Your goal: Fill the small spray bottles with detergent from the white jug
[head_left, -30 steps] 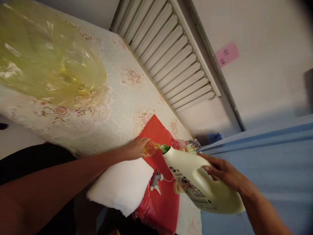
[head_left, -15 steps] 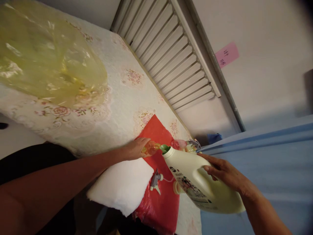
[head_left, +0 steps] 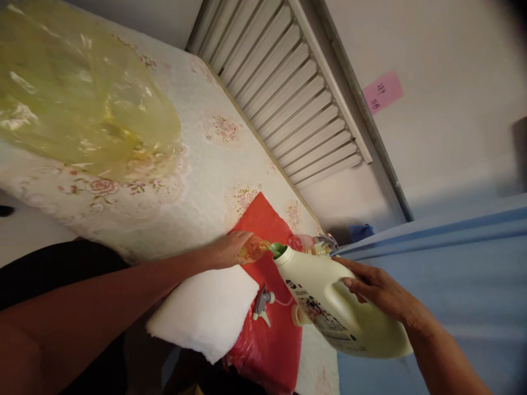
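Observation:
My left hand (head_left: 230,249) is closed around a small clear orange bottle (head_left: 256,249), its neck turned toward the jug's spout. A large pale green detergent jug (head_left: 329,296) is tilted nearly on its side, with my right hand (head_left: 376,288) gripping its handle. The jug's green-lined mouth meets the bottle's neck; whether liquid is flowing I cannot tell. Below them a grey trigger spray head (head_left: 262,304) with a thin tube lies on a red plastic sheet (head_left: 275,340). Beside the jug is a cream cap (head_left: 297,315), partly hidden behind it.
A folded white cloth (head_left: 206,310) lies left of the red sheet. Behind the jug lies a pink spray bottle (head_left: 301,242). A yellow plastic bag (head_left: 86,99) covers the far left of the flowered tablecloth (head_left: 197,181). A radiator (head_left: 284,93) and blue curtain (head_left: 461,285) border the table.

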A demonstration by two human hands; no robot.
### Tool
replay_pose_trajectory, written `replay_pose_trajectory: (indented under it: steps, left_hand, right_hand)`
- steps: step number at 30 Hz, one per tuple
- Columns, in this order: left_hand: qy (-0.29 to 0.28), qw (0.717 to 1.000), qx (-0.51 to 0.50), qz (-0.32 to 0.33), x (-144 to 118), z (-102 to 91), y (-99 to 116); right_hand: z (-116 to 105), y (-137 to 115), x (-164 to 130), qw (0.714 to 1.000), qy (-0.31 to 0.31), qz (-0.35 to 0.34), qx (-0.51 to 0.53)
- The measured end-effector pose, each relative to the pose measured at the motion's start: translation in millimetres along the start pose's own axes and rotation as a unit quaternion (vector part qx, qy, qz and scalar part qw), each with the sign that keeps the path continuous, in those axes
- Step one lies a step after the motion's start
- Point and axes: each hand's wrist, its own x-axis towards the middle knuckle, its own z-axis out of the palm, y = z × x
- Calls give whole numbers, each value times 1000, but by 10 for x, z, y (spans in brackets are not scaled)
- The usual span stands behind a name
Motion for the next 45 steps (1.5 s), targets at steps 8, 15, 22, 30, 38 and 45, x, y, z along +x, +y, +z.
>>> replay_pose_trajectory:
  steps: [8, 15, 22, 30, 38, 45]
  left_hand:
    - [-6, 1000, -19, 6, -5, -17, 11]
    - [-6, 1000, -19, 14, -9, -21, 8]
    - [4, 999, -30, 16, -11, -34, 38]
    - [-6, 1000, -22, 7, -17, -68, 76]
    - [2, 999, -32, 18, -12, -40, 53]
    - [6, 1000, -21, 17, -7, -15, 17]
  right_hand:
    - [-5, 40, 15, 1000, -2, 1, 2]
    - [-6, 15, 6, 1000, -2, 3, 6]
    - [-9, -11, 1, 1000, 1, 3, -2]
    - [-15, -50, -4, 1000, -7, 10, -12]
    - [-21, -61, -3, 1000, -7, 12, -20]
    - [-24, -55, 3, 1000, -5, 7, -26]
